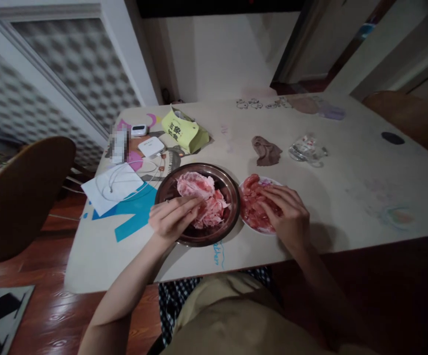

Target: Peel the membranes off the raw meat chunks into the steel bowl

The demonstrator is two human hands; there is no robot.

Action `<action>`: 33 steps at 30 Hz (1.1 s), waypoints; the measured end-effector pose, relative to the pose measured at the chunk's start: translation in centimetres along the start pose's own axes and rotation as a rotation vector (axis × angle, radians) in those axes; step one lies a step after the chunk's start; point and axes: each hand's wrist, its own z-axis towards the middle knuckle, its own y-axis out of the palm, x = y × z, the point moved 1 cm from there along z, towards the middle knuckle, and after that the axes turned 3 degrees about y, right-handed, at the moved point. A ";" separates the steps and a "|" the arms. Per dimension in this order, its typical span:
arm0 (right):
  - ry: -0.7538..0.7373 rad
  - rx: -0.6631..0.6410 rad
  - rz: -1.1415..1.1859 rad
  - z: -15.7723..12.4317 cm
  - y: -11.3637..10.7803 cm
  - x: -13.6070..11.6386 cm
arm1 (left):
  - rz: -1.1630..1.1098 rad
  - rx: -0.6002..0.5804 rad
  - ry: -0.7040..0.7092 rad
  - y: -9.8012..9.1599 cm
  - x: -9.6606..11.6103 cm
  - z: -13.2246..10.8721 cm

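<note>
A round metal bowl (229, 190) at the table's near edge holds a pile of pale pink raw meat slices (199, 190). My left hand (171, 217) rests on the bowl's near rim, fingers curled and pinched on a meat slice. To the right, a small white plate (273, 181) carries darker red meat slices (253, 207). My right hand (286, 209) lies over that plate with its fingers bent down onto the red meat, gripping a slice.
A pale table (347, 187) bears a yellow-green packet (184, 130), white devices with a cable (151, 146), white paper (112, 190), a brown crumpled cloth (266, 150) and clear crumpled plastic (306, 148). A brown chair (21, 197) stands left; another chair back (410, 116) far right.
</note>
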 end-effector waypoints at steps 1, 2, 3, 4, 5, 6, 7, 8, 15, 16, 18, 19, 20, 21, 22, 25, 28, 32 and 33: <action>-0.012 0.023 0.015 0.4 0.1 -0.8 | -0.008 -0.007 0.000 0.0 0.0 0.1; -0.018 0.055 0.042 0.7 0.3 -1.8 | -0.015 -0.015 0.001 0.0 0.0 0.1; -0.021 0.072 0.087 1.1 0.6 -3.1 | -0.017 -0.022 -0.001 0.0 0.0 0.1; -0.031 0.092 0.146 1.4 1.0 -4.4 | -0.014 -0.023 0.000 0.0 0.0 0.0; -0.060 0.070 0.210 1.6 1.5 -5.9 | -0.009 -0.023 -0.001 0.0 0.0 0.0; -0.095 0.045 0.270 1.8 2.0 -7.3 | -0.002 -0.023 -0.002 0.0 -0.1 -0.1; -0.128 0.036 0.315 1.9 2.6 -8.5 | 0.001 -0.023 -0.004 0.0 -0.1 -0.2; -0.154 0.034 0.338 2.0 3.2 -9.6 | 0.004 -0.025 -0.006 0.0 -0.2 -0.3; -0.145 0.163 0.370 2.4 5.2 -12.0 | 0.020 -0.029 0.021 -0.1 -0.3 -0.5; -0.143 0.164 0.370 2.5 5.2 -12.0 | 0.026 -0.028 0.030 -0.1 -0.2 -0.4; -0.139 0.153 0.379 2.6 5.1 -12.0 | 0.034 -0.034 0.041 -0.1 -0.2 -0.3; -0.136 0.149 0.386 2.7 5.0 -12.0 | 0.037 -0.030 0.045 0.0 -0.2 -0.3; -0.130 0.146 0.393 2.8 4.9 -12.0 | 0.039 -0.020 0.043 0.0 -0.3 -0.3; -0.124 0.146 0.397 2.8 4.9 -12.0 | 0.041 -0.003 0.042 0.0 -0.3 -0.3; -0.119 0.150 0.396 2.8 4.8 -11.9 | 0.041 0.011 0.040 0.0 -0.3 -0.4; -0.119 0.164 0.361 2.6 4.6 -11.6 | 0.047 0.036 0.041 0.2 -0.3 -0.6; -0.159 0.181 0.302 2.4 4.6 -11.3 | 0.065 0.046 0.048 0.2 -0.3 -0.7; -0.199 0.199 0.228 2.3 4.5 -11.1 | 0.061 0.031 0.067 0.2 -0.4 -0.8; -0.203 0.212 0.207 2.3 4.4 -11.0 | 0.064 0.027 0.067 0.1 -0.4 -0.8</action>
